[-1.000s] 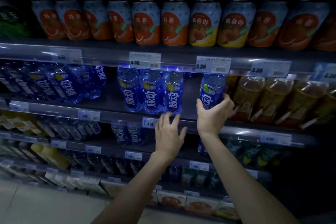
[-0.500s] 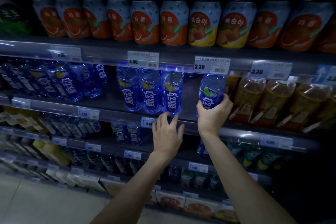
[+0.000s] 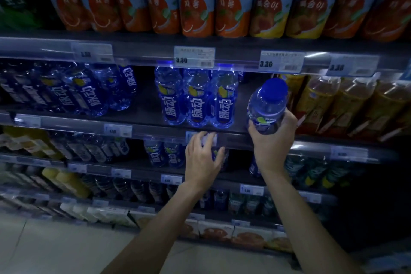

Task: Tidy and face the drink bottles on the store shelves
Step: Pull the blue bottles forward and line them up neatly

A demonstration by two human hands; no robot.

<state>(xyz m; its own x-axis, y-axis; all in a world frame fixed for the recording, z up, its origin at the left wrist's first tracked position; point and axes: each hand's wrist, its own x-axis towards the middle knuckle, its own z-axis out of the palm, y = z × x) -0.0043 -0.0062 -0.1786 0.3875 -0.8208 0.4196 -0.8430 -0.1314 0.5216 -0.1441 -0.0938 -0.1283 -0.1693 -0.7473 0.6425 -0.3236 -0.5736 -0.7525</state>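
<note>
Tipped forward since earlier, clear blue-capped bottle (image 3: 266, 107) gripped by right hand (image 3: 272, 140), left hand (image 3: 203, 159) spread empty

Single head cam, wide-angle, no 2nd view to overlap. Faces fwd and slightly down at store shelves (image 3: 138, 122), close range, within arm's reach. Forearms enter from bottom edge. Shelf rows bow toward frame edges; floor (image 3: 44, 251) visible bottom left. Dim, slight blur.
</note>
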